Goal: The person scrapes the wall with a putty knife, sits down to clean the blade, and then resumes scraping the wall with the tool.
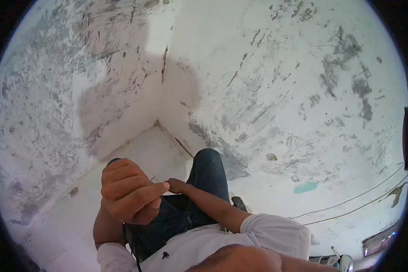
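Our left hand (129,190) is raised over the lap, nearer the camera, its fingers folded mostly inward and one fingertip pointing towards our right hand (177,186). The right hand reaches in across the jeans (208,167), with its fingers bent and partly hidden behind that fingertip. We cannot tell whether the two hands touch or merely overlap in view, nor whether either grips anything; any small item between them would lie where the fingertips meet, hidden or too fine to make out.

For good control, we judge it best to keep both wrists steady, pinch lightly with the tips and turn the folded fingers aside, so that the meeting point stays in sight.

Below the hands lies our white shirt (181,249); beside the right forearm is a dark object (239,204) of unclear kind. Ahead of the hands, scuffed walls (258,90) meet in a corner. Far to the right of the right hand stands a rounded, shiny object (346,263), possibly a container; its contents, if any, cannot be seen.
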Available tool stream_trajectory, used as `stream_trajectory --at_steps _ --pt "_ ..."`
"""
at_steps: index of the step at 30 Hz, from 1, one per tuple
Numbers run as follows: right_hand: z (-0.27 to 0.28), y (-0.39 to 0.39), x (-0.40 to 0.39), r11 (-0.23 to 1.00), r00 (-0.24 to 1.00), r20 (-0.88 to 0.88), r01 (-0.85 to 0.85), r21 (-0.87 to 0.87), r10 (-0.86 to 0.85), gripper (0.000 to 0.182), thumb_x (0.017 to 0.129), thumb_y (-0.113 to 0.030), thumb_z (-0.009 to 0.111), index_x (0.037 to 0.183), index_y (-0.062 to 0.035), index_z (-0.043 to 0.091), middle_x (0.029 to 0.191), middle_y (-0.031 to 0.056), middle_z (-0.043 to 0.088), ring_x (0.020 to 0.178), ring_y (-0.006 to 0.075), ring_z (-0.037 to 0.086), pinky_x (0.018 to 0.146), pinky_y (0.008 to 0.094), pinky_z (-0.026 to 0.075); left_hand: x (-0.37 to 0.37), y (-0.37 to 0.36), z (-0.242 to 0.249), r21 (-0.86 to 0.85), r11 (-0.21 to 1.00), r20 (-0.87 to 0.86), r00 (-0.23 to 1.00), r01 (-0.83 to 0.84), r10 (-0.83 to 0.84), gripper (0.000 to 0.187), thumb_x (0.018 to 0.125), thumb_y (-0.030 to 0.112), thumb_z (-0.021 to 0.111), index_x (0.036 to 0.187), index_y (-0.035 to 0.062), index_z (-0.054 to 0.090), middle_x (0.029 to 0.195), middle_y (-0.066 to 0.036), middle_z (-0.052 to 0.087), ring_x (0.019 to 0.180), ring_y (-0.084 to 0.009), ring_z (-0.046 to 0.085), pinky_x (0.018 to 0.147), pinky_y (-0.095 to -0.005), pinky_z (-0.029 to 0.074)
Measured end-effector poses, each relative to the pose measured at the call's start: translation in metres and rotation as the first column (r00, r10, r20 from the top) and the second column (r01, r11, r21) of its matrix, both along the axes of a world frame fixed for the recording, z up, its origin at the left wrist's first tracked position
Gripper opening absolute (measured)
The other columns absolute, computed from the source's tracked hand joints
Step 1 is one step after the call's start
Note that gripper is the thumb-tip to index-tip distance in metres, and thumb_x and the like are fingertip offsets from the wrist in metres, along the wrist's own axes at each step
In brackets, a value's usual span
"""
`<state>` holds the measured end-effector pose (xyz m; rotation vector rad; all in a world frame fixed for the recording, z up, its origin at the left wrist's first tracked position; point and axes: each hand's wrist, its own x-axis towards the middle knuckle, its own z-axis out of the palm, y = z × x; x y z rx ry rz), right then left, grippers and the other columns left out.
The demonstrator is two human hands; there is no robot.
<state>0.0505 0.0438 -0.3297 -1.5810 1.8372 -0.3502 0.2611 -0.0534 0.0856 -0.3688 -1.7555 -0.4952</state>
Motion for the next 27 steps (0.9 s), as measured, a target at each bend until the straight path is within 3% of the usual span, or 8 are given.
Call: stream_trajectory --at_steps 5,14,17,19,21,23,24,27 --pt "0.018 -0.029 0.013 0.987 0.998 -0.043 -0.028 0.161 0.035 0.048 0.097 -0.044 0.044 0.104 -0.0010 0.064 0.100 0.0240 0.061 0.103 0.0412 0.056 0.090 0.0493 0.045 0.015 0.001 -0.004 0.031 0.998 0.038 0.998 -0.048 0.047 0.040 0.095 0.039 0.056 0.073 0.0081 0.068 0.052 0.001 0.050 0.047 -0.0152 0.049 0.048 -0.0304 0.038" --pt "0.015 -0.063 0.004 0.973 0.981 0.099 0.178 -0.145 -0.165 0.039 0.091 -0.036 0.057 0.090 0.0018 0.066 0.085 0.0190 0.065 0.084 0.0340 0.062 0.076 0.0458 0.047 0.040 0.020 -0.004 -0.022 0.967 0.114 0.960 -0.255 0.256 0.050 0.099 0.037 0.047 0.068 0.0041 0.069 0.059 -0.002 0.053 0.051 -0.0175 0.051 0.049 -0.0327 0.039" --pt "0.036 -0.072 -0.008 0.772 0.744 0.522 0.593 -0.229 -0.416 0.033 0.091 -0.028 0.056 0.082 0.0024 0.065 0.079 0.0143 0.066 0.071 0.0242 0.063 0.069 0.0374 0.049 0.040 0.024 -0.007 -0.011 0.975 0.143 0.965 -0.222 0.221 0.036 0.098 0.026 0.049 0.081 0.0019 0.070 0.064 -0.004 0.056 0.054 -0.0177 0.052 0.051 -0.0329 0.040" --pt "0.050 -0.078 -0.034 0.650 0.380 0.892 0.747 -0.139 -0.245 0.033 0.093 -0.027 0.055 0.081 0.0023 0.064 0.076 0.0147 0.066 0.067 0.0231 0.062 0.068 0.0349 0.051 0.041 0.021 -0.018 0.011 0.967 0.160 0.955 -0.253 0.248 0.026 0.097 0.019 0.051 0.089 0.0017 0.068 0.066 -0.005 0.056 0.055 -0.0173 0.053 0.052 -0.0329 0.041" --pt "0.134 -0.074 -0.055 0.423 0.358 0.843 0.889 -0.175 -0.402 0.035 0.094 -0.028 0.055 0.076 0.0008 0.059 0.067 0.0122 0.061 0.063 0.0208 0.061 0.065 0.0343 0.052 0.035 0.013 -0.018 0.050 0.971 0.155 0.962 -0.235 0.225 0.016 0.093 0.005 0.052 0.104 0.0013 0.063 0.072 -0.006 0.057 0.058 -0.0164 0.054 0.054 -0.0328 0.043" --pt "0.176 -0.081 -0.121 0.388 0.418 0.898 0.857 -0.339 -0.139 0.038 0.097 -0.029 0.052 0.069 -0.0024 0.052 0.060 0.0086 0.056 0.058 0.0187 0.057 0.060 0.0353 0.051 0.030 0.002 -0.021 0.074 0.962 0.194 0.950 -0.263 0.245 0.016 0.091 0.004 0.052 0.103 0.0013 0.064 0.070 -0.006 0.057 0.058 -0.0163 0.054 0.055 -0.0325 0.043" --pt "0.201 -0.093 -0.151 0.136 0.522 0.812 0.853 -0.504 -0.263 0.042 0.099 -0.026 0.048 0.063 -0.0036 0.049 0.057 0.0067 0.051 0.054 0.0180 0.052 0.056 0.0337 0.047 0.029 -0.003 -0.023 0.088 0.953 0.247 0.933 -0.290 0.261 0.017 0.090 0.003 0.053 0.101 0.0014 0.064 0.069 -0.005 0.056 0.057 -0.0162 0.053 0.055 -0.0323 0.042" --pt "0.368 -0.059 -0.206 0.082 0.690 0.690 0.691 -0.718 0.219 0.047 0.096 -0.048 0.047 0.068 -0.0097 0.046 0.060 0.0029 0.044 0.054 0.0146 0.040 0.050 0.0311 0.031 0.014 -0.025 -0.021 0.009 0.963 0.308 0.916 -0.271 0.255 0.018 0.083 -0.001 0.056 0.098 0.0026 0.066 0.066 -0.005 0.054 0.055 -0.0172 0.053 0.053 -0.0319 0.040"
